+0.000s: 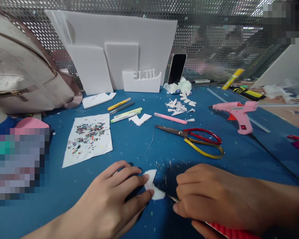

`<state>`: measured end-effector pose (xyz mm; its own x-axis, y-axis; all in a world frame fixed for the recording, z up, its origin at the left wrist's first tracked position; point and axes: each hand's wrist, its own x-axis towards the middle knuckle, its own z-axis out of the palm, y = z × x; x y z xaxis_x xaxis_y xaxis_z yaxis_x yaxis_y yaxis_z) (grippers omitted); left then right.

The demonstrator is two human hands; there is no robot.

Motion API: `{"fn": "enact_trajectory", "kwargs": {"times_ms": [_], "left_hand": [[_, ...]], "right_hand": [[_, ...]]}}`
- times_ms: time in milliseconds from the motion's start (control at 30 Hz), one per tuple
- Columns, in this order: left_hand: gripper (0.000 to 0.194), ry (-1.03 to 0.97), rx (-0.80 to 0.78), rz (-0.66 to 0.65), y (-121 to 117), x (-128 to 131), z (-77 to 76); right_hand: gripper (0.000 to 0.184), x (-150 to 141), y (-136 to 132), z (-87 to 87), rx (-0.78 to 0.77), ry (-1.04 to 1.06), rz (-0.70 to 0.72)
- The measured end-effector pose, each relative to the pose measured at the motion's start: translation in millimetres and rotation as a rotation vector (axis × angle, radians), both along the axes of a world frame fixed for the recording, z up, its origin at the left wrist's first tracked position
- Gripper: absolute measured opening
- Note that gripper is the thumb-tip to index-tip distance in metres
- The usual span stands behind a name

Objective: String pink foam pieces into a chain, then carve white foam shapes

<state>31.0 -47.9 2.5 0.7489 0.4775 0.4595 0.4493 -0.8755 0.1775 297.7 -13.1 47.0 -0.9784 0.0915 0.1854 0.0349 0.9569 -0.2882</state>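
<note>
My left hand (117, 196) presses a small white foam board piece (160, 195) down on the blue table with its fingertips. The piece has a notch in its right side. My right hand (201, 196) is closed around a craft knife (173, 198) with a thin pointed blade; part of its red ribbed handle (229, 231) shows below the hand. The blade points left, close to the right edge of the foam piece, and I cannot tell whether it touches.
Scissors (181, 133) with red and yellow handles lie beyond my hands. A pink glue gun (239, 111) with a cord sits to the right. Further back are several markers (126, 115), a pink pen (170, 118), foam scraps (175, 106), a paper sheet (72, 152) with coloured bits, and standing foam boards (89, 69).
</note>
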Motion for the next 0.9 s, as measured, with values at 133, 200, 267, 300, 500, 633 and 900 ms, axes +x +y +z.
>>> {"fn": "enact_trajectory", "kwargs": {"times_ms": [133, 200, 267, 300, 500, 633, 900], "left_hand": [[0.023, 0.005, 0.007, -0.004, 0.9, 0.6, 3.5], [0.023, -0.001, -0.003, -0.007, 1.6, 0.0, 1.9], [0.024, -0.012, -0.023, -0.015, 2.1, -0.8, -1.1], [0.025, -0.023, -0.032, -0.018, 2.2, -1.1, -2.7], [0.026, -0.016, -0.036, -0.013, 0.9, -2.1, -5.4], [0.026, -0.001, -0.023, -0.024, 1.6, -2.0, -4.6], [0.025, -0.055, -0.05, -0.026, 0.8, -1.7, -7.0]], "right_hand": [[0.015, -2.2, -2.5, -1.8, -0.058, -0.007, -0.102], [0.018, -2.8, 1.5, -3.7, -0.091, 0.009, -0.069], [0.021, -2.4, 7.5, -5.1, -0.102, 0.022, -0.019], [0.022, -1.9, 10.4, -5.3, -0.105, 0.026, 0.001], [0.025, 2.5, 15.5, -2.9, -0.125, 0.021, 0.048], [0.028, 3.8, 13.9, -3.3, -0.138, 0.038, 0.042], [0.026, 6.4, 12.5, -8.6, -0.182, 0.022, -0.034]]}}
